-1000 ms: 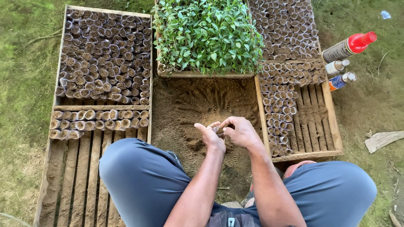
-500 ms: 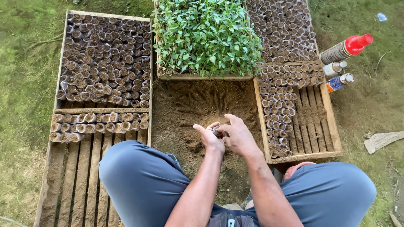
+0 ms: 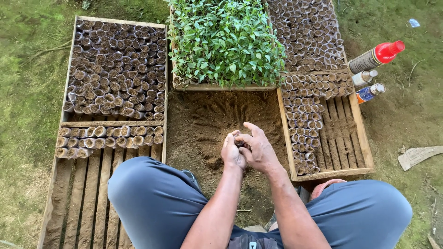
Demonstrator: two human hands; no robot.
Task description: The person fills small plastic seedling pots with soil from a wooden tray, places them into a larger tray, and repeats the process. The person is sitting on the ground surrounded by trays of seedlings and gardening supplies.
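My left hand (image 3: 232, 153) and my right hand (image 3: 259, 149) meet over a patch of loose brown soil (image 3: 217, 124). Between them they hold a small soil-filled seedling tube (image 3: 239, 144), mostly hidden by my fingers. The left hand curls around it and the right hand's fingers press against it from the right. A wooden crate (image 3: 323, 171) with rows of small filled tubes (image 3: 304, 133) lies just right of my hands.
A long slatted crate (image 3: 83, 193) with many filled tubes (image 3: 115, 69) lies at left. A tray of green seedlings (image 3: 226, 41) stands behind the soil. Three spray cans (image 3: 376, 55) lie on the grass at right. My knees in blue shorts (image 3: 157, 198) frame the bottom.
My hands have closed in tighter around the small tube, the left thumb folding in. The view has shifted slightly downward.
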